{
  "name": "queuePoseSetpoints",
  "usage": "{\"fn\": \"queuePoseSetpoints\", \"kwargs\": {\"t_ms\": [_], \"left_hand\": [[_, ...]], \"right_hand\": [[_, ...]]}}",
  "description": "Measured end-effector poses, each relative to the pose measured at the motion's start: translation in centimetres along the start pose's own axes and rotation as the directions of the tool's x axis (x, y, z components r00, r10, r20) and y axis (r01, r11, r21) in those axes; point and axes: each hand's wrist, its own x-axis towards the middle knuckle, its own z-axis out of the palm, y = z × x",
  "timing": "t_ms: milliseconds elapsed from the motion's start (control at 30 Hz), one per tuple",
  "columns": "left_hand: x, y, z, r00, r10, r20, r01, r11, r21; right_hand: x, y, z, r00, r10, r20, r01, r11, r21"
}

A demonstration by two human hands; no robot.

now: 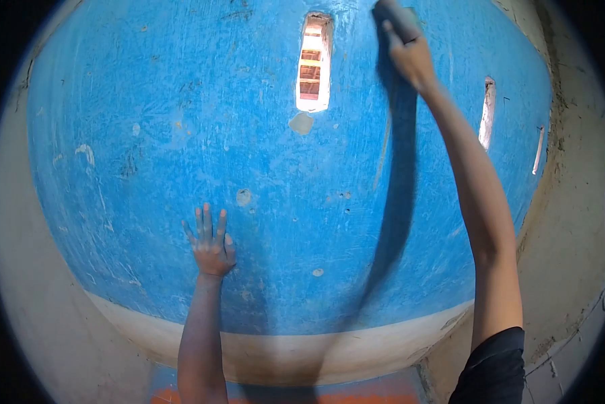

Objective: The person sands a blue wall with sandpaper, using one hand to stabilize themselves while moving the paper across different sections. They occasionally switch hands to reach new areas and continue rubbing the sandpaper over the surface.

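On the head feed, I see the right hand (412, 57) gripping a grey block (400, 24) at the blue wall (242, 155), right of the slot (311, 64), level with its upper end. I watch the left hand (211, 246), fingers spread wide, palm to the wall, below and left of the slot. A pale patch (301, 123) sits just under the slot.

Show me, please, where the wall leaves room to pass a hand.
Blue wall lies bare, save small marks, between the left hand and the long shadow, below the tall slot; also above that hand, left of the slot. Upper right is crowded: right hand, dark object and narrower slot.
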Motion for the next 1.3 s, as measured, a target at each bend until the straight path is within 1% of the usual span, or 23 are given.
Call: {"fn": "queuePoseSetpoints", "kwargs": {"t_ms": [67,100,167,200,300,367,433,500,567,633,667,767,833,900,933,1000,1033,1100,1133,1167,1200,1233,1300], "left_hand": [[-0.1,0.0,0.0,1.000,0.001,0.009,-0.001,1.000,-0.003],[0.0,0.1,0.1,1.000,-0.004,0.011,0.004,1.000,-0.005],[0.0,0.1,-0.1,1.000,-0.012,0.024,0.012,1.000,-0.003],[-0.2,0.0,-0.2,1.000,-0.008,0.026,0.008,1.000,-0.004],[0.1,-0.1,0.1,1.000,-0.002,0.002,0.002,1.000,-0.007],[0.0,0.1,0.0,1.000,0.002,-0.005,-0.002,1.000,-0.026],[-0.1,0.1,-0.1,1.000,-0.001,0.007,0.001,1.000,-0.025],[0.1,0.1,-0.2,1.000,-0.011,0.011,0.011,1.000,-0.019],[0.1,0.2,-0.2,1.000,-0.017,0.019,0.017,1.000,-0.018],[-0.1,0.4,-0.1,1.000,-0.018,0.018,0.018,1.000,-0.021],[0.1,0.3,-0.1,1.000,-0.019,0.011,0.019,1.000,-0.016],[0.1,0.2,-0.1,1.000,-0.018,0.007,0.019,0.999,-0.030],[0.0,0.4,-0.1,1.000,-0.016,0.004,0.016,0.999,-0.031],[0.2,0.2,-0.2,1.000,-0.007,0.000,0.007,1.000,-0.012],[0.2,0.2,-0.3,1.000,0.003,0.006,-0.003,1.000,0.002],[0.1,0.2,-0.2,1.000,0.007,0.016,-0.008,1.000,0.010],[0.0,0.2,-0.3,1.000,0.003,0.019,-0.003,1.000,0.007],[0.0,0.3,-0.1,1.000,-0.006,0.012,0.006,1.000,-0.010],[0.0,0.4,0.0,1.000,-0.012,0.001,0.012,1.000,-0.021],[0.1,0.3,0.0,1.000,-0.023,-0.013,0.022,0.999,-0.027],[0.1,0.2,0.0,1.000,-0.023,-0.010,0.023,0.999,-0.023],[0.0,0.1,0.0,1.000,-0.025,-0.007,0.025,0.999,-0.022],[-0.1,0.2,0.0,1.000,-0.011,0.002,0.011,1.000,-0.017]], "right_hand": [[-3.6,-0.9,1.0,0.977,-0.162,0.142,0.168,0.985,-0.034],[-6.6,-1.0,1.3,0.909,-0.281,0.308,0.311,0.949,-0.052],[-11.8,-2.6,0.3,0.617,-0.475,0.628,0.518,0.845,0.131],[-12.8,-4.3,-0.9,0.510,-0.582,0.634,0.573,0.779,0.254],[-11.3,-1.0,-0.9,0.578,-0.561,0.593,0.626,0.770,0.119],[-6.8,-1.9,-0.3,0.721,-0.607,0.334,0.655,0.755,-0.042],[-1.2,-0.5,0.6,0.912,-0.393,0.112,0.408,0.895,-0.179],[3.0,-1.5,0.7,0.993,-0.101,-0.058,0.100,0.995,-0.031],[1.3,-2.0,2.1,0.976,-0.130,-0.174,0.137,0.990,0.027],[-5.7,-2.8,1.6,0.972,-0.183,0.144,0.192,0.980,-0.051],[-10.3,-3.2,1.4,0.922,-0.268,0.280,0.296,0.953,-0.062],[-26.3,-4.0,-0.9,0.606,-0.379,0.700,0.418,0.900,0.126],[-32.2,-2.9,-2.2,0.426,-0.422,0.800,0.385,0.885,0.263],[-29.3,-2.4,-3.1,0.547,-0.457,0.701,0.516,0.844,0.147],[-27.2,-2.2,-2.2,0.732,-0.423,0.534,0.506,0.863,-0.010],[-21.7,-2.0,-0.6,0.947,-0.275,0.168,0.295,0.949,-0.111],[-19.5,-2.4,-0.1,0.990,-0.140,0.015,0.140,0.989,-0.036],[-18.4,-3.6,1.2,0.992,-0.128,0.004,0.128,0.991,0.034],[-19.4,-4.1,1.4,0.972,-0.199,0.123,0.199,0.980,0.008],[-21.8,-4.6,1.3,0.876,-0.326,0.356,0.342,0.939,0.018],[-24.3,-4.9,1.2,0.704,-0.438,0.560,0.459,0.881,0.111],[-26.6,-4.7,1.3,0.506,-0.531,0.680,0.506,0.821,0.264],[-28.6,-4.3,1.3,0.358,-0.566,0.743,0.472,0.796,0.380]]}}
